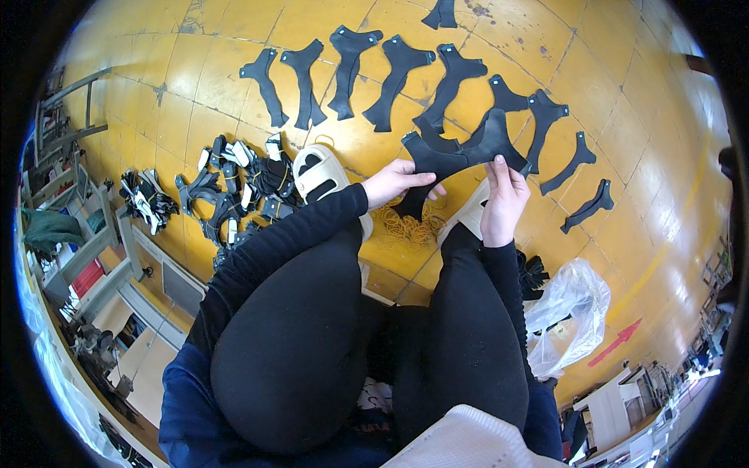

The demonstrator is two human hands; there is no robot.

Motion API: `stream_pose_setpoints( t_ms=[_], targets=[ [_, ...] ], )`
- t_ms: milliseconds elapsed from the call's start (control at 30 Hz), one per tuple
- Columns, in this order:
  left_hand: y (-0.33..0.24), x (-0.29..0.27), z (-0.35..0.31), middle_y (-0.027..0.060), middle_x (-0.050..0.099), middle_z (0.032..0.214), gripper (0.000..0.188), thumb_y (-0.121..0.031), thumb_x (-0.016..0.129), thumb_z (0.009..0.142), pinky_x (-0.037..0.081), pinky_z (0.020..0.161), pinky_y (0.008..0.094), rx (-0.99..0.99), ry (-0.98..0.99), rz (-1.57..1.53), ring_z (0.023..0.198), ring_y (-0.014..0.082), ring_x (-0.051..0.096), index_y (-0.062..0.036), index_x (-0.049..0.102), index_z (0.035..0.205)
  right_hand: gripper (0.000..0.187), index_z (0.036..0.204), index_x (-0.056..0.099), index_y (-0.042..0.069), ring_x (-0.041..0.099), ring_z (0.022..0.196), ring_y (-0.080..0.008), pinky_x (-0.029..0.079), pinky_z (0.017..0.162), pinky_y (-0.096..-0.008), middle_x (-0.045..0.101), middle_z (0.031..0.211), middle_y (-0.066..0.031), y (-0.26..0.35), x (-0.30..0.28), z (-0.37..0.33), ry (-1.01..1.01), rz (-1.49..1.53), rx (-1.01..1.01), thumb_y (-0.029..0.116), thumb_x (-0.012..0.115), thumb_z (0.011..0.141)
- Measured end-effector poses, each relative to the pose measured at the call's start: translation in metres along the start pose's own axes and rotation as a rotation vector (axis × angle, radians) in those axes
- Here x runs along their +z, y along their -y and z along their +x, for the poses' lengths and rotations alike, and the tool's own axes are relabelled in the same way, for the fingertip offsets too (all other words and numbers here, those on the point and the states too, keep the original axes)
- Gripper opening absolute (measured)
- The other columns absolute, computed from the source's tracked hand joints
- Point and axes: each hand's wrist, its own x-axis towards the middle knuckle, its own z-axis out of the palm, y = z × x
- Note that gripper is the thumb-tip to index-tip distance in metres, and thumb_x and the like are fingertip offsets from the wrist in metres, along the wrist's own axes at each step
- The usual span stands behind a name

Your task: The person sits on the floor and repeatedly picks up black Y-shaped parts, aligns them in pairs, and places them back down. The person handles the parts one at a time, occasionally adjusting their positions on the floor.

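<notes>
Head view: left hand point(394, 181) and right hand point(503, 199) both pinch a flat black curved cut-out piece point(460, 152) between thumb and fingers, above yellow tiled floor point(624, 101), near loose rubber bands point(406, 228).

The black cut piece point(460, 152) is a flat, thin sheet of dark material with a curved, winged outline: 2 broad lobes spread left and right from a narrow waist, and a tapering tail runs down to the lower left. It is held up off the yellow floor, roughly level, its face turned toward the camera. The left hand point(394, 183) grips it by the lower left part, fingers laid across the tail. The right hand point(503, 199) pinches the lower edge of the right lobe, thumb in front. The surface is matte and plain, and its edges look cleanly cut.
</notes>
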Motion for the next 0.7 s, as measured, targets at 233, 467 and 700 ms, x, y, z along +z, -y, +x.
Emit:
stream_pose_setpoints(
  t_ms=[233,467,700],
  targets=[
    [-0.001,0.001,-0.002,0.0124,0.055,0.121,0.041,-0.03,0.038,0.098,0.042,0.095,0.0372,0.064,-0.12,-0.444,0.115,0.0212,0.051,-0.0049,0.042,0.129,0.014,0.083,0.058,0.003,0.06,0.073,-0.0147,0.048,0.073,-0.0281,0.063,0.08,-0.0073,0.004,0.001,-0.002,-0.01,0.088,-0.036,0.015,0.057,0.09],
    [-0.041,-0.066,-0.01,0.0058,0.059,0.086,0.018,-0.013,0.059,0.087,0.048,0.073,0.0307,0.458,-0.455,-0.248,0.078,0.0161,0.06,-0.0069,0.051,0.102,0.015,0.079,0.052,0.009,0.051,0.064,-0.0096,0.042,0.063,-0.024,0.053,0.068,0.0002,0.017,0.007,-0.001,-0.141,0.233,-0.095,0.018,0.056,0.091],
    [-0.074,-0.167,0.011,0.0034,0.056,0.078,0.029,-0.007,0.073,0.067,0.042,0.063,0.03,0.387,-1.065,0.38,0.069,0.0151,0.051,-0.0018,0.053,0.087,0.011,0.079,0.055,0.012,0.055,0.063,-0.009,0.043,0.06,-0.0233,0.059,0.072,0.0009,-0.002,0.005,-0.001,-0.072,0.169,0.024,0.014,0.064,0.085]
  ],
)
